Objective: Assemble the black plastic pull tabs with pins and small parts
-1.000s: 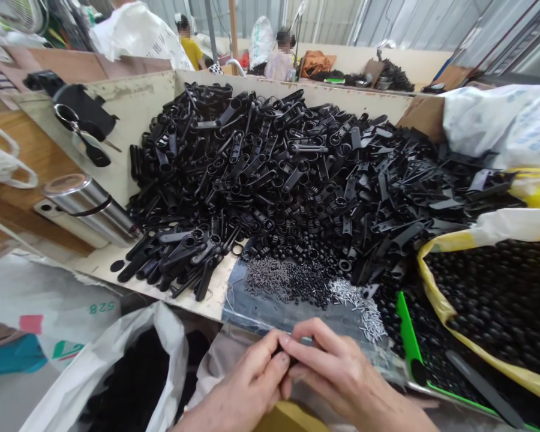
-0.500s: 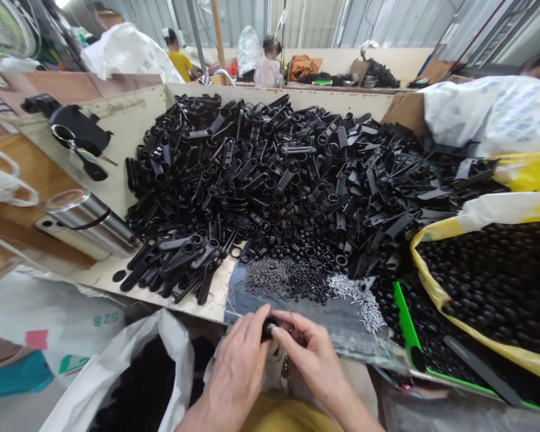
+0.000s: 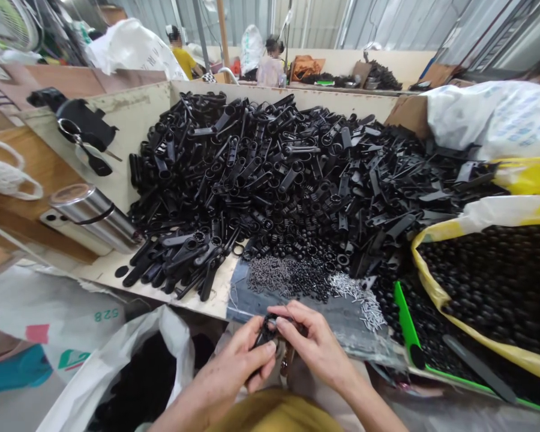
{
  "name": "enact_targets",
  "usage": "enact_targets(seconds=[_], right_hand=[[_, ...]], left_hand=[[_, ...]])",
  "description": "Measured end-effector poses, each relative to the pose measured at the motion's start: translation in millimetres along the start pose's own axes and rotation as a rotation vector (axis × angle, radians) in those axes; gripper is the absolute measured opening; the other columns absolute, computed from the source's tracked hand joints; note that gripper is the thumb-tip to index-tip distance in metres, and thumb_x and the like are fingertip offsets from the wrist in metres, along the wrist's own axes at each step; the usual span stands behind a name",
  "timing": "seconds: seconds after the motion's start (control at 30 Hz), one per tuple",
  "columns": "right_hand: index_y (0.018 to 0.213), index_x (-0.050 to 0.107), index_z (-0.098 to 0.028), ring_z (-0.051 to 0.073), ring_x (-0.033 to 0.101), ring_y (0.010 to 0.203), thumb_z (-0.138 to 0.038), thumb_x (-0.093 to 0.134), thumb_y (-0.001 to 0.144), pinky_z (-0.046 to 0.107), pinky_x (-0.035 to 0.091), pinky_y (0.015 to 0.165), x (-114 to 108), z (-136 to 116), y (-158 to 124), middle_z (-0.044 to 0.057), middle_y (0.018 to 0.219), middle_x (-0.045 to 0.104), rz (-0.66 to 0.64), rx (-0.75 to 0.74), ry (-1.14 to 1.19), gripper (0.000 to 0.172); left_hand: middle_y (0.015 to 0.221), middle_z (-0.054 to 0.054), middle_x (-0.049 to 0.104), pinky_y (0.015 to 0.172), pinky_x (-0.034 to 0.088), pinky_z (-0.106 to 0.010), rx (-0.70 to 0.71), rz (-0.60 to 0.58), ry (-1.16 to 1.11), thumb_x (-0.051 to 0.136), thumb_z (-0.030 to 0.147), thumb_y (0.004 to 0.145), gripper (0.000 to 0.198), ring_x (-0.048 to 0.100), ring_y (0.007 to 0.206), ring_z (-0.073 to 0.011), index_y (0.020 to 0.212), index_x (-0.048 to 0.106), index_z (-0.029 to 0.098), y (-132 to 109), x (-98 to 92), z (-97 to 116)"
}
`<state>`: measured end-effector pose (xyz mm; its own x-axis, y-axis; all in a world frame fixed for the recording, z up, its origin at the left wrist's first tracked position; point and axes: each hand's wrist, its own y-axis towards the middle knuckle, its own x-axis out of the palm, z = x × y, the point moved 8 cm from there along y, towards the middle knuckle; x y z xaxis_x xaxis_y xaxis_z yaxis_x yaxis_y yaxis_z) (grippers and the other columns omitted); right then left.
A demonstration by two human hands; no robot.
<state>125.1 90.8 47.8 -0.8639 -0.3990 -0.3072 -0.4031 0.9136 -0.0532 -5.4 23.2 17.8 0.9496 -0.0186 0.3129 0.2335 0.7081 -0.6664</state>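
My left hand (image 3: 238,360) is closed round a black plastic part with a round end (image 3: 266,331), held just in front of the bench edge. The fingers and thumb of my right hand (image 3: 315,339) are closed at that same round end. Whether a smaller piece sits between the right fingertips is hidden. Beyond my hands, on a dark mat (image 3: 292,312), lie small brownish pieces (image 3: 266,276), small black pieces (image 3: 312,282) and silvery metal pins (image 3: 372,312).
A large heap of black plastic parts (image 3: 252,150) fills the bench. A steel flask (image 3: 99,216) stands left. At right are a yellow-edged sack (image 3: 425,264) of black balls and a green-edged tray (image 3: 405,318). An open white sack (image 3: 175,336) sits low at left. Two people work behind.
My left hand has turned and shifted down and left, its thumb now across the black part, more of which shows. The right hand stays at its round end. The view has shifted slightly.
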Motion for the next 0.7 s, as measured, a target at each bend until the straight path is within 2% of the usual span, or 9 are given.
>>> enact_targets(seconds=[0.07, 0.13, 0.23, 0.27, 0.3, 0.37, 0.43, 0.6, 0.7], right_hand=[[0.118, 0.079, -0.022, 0.019, 0.061, 0.079, -0.039, 0.056, 0.101, 0.028, 0.047, 0.07, -2, 1, -4, 0.003, 0.084, 0.064, -0.008, -0.024, -0.018, 0.033], [0.118, 0.078, -0.022, 0.019, 0.062, 0.079, -0.04, 0.055, 0.102, 0.028, 0.048, 0.07, -12, 3, -8, 0.004, 0.086, 0.067, 0.013, -0.04, -0.057, 0.033], [0.11, 0.078, -0.02, 0.019, 0.064, 0.076, -0.038, 0.055, 0.102, 0.028, 0.048, 0.068, -43, 9, -12, 0.004, 0.086, 0.069, 0.165, -0.042, -0.159, 0.03], [0.106, 0.077, -0.02, 0.02, 0.065, 0.076, -0.037, 0.055, 0.101, 0.029, 0.049, 0.069, -54, 11, -13, 0.005, 0.085, 0.07, 0.222, -0.044, -0.199, 0.028], [0.102, 0.076, -0.02, 0.02, 0.066, 0.077, -0.035, 0.055, 0.101, 0.029, 0.05, 0.07, -63, 12, -14, 0.005, 0.086, 0.071, 0.267, -0.052, -0.241, 0.026], [0.095, 0.073, -0.021, 0.022, 0.067, 0.079, -0.032, 0.055, 0.1, 0.031, 0.051, 0.072, -76, 14, -14, 0.006, 0.087, 0.071, 0.317, -0.073, -0.32, 0.022], [0.092, 0.071, -0.022, 0.022, 0.068, 0.08, -0.029, 0.054, 0.101, 0.032, 0.051, 0.074, -81, 14, -12, 0.006, 0.088, 0.071, 0.326, -0.092, -0.379, 0.02], [0.09, 0.069, -0.023, 0.021, 0.068, 0.082, -0.023, 0.052, 0.101, 0.031, 0.052, 0.075, -77, 11, -6, 0.004, 0.089, 0.07, 0.291, -0.116, -0.437, 0.02], [0.089, 0.067, -0.023, 0.021, 0.068, 0.083, -0.021, 0.051, 0.101, 0.03, 0.051, 0.075, -68, 10, -1, 0.004, 0.088, 0.069, 0.261, -0.128, -0.473, 0.02]], left_hand=[[0.068, 0.005, 0.06, 0.056, 0.034, -0.022, 0.007, 0.038, 0.024, 0.08, 0.05, 0.078, 0.1, 0.047, 0.06, -0.0118, 0.156, 0.031, 0.01, 2, -7.1, -4], [0.076, 0.002, 0.065, 0.06, 0.04, -0.024, 0.081, 0.09, 0.098, 0.076, 0.049, 0.081, 0.084, 0.052, 0.065, -0.0136, 0.15, 0.041, 0.014, 5, -15.0, 2], [0.09, -0.002, 0.072, 0.071, 0.047, -0.026, 0.346, 0.219, 0.362, 0.07, 0.043, 0.084, 0.036, 0.063, 0.08, -0.0184, 0.112, 0.067, 0.02, 11, -21.0, 34], [0.087, -0.001, 0.073, 0.071, 0.048, -0.026, 0.436, 0.281, 0.52, 0.067, 0.041, 0.086, 0.023, 0.066, 0.081, -0.0195, 0.097, 0.068, 0.021, 13, -19.6, 46], [0.082, -0.001, 0.073, 0.07, 0.048, -0.026, 0.512, 0.348, 0.698, 0.063, 0.038, 0.089, 0.017, 0.068, 0.079, -0.0201, 0.087, 0.068, 0.021, 14, -16.1, 57], [0.072, 0.0, 0.073, 0.064, 0.046, -0.027, 0.604, 0.451, 1.022, 0.057, 0.033, 0.094, 0.02, 0.07, 0.069, -0.0212, 0.081, 0.067, 0.023, 19, -5.2, 71], [0.072, -0.002, 0.076, 0.062, 0.045, -0.029, 0.662, 0.485, 1.202, 0.054, 0.028, 0.095, 0.019, 0.072, 0.068, -0.024, 0.085, 0.069, 0.024, 26, 5.9, 75], [0.082, -0.007, 0.08, 0.068, 0.049, -0.034, 0.738, 0.481, 1.326, 0.052, 0.015, 0.091, 0.02, 0.076, 0.075, -0.0298, 0.087, 0.07, 0.023, 36, 19.3, 69], [0.083, -0.007, 0.079, 0.068, 0.05, -0.036, 0.761, 0.497, 1.364, 0.05, 0.015, 0.093, 0.02, 0.077, 0.076, -0.0308, 0.088, 0.068, 0.023, 36, 21.5, 66]])
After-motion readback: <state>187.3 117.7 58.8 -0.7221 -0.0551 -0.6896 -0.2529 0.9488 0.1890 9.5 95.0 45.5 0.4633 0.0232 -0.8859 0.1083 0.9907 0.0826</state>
